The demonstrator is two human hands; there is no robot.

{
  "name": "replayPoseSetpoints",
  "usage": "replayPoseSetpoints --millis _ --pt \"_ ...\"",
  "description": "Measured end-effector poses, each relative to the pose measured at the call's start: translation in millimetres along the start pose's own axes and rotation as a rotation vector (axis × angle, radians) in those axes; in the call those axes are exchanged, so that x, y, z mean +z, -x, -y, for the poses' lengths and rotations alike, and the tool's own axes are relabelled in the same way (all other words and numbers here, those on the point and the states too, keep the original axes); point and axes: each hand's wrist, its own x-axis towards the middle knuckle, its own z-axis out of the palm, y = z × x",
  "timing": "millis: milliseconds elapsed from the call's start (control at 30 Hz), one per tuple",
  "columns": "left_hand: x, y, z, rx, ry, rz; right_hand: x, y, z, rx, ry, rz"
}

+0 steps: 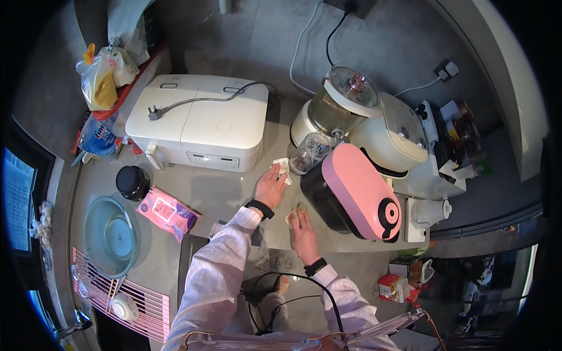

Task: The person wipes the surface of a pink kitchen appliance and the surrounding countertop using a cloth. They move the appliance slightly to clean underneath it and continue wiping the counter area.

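My left hand [270,188] lies over a crumpled white wipe [282,170] on the grey countertop [237,197], close to a clear plastic container [307,155]. Near the counter's front edge, my right hand [304,234] presses on another pale wipe [290,218], mostly hidden under its fingers. A small greenish spot [301,206] shows at those fingertips. To the right of both hands stands a black bin-like appliance with a pink lid [360,188]. Left of my left hand lies a pink and purple pack of wipes [167,213].
A white two-lid appliance [202,118] with its grey plug on top stands behind left. Behind right are a glass-bowled food processor [336,105] and a cream cooker [395,131]. At left sit a black-lidded jar [132,182], a blue basin [109,237] and a pink rack [149,307] bearing a bowl.
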Motion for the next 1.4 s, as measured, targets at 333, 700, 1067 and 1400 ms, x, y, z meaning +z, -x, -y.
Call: replayPoseSetpoints --millis 333,700,1067,1400 --pt "18 -85 40 0.075 0.037 0.039 -1 -2 -2 0.039 -0.039 0.020" --pt "-5 -75 34 0.147 -0.169 0.111 -7 -4 1 0.019 -0.079 0.027" --pt "7 -69 37 0.141 -0.344 0.175 -8 -4 0 0.024 -0.118 0.029" --pt "8 -84 33 0.152 -0.444 0.187 -4 -3 1 0.015 -0.091 0.001"
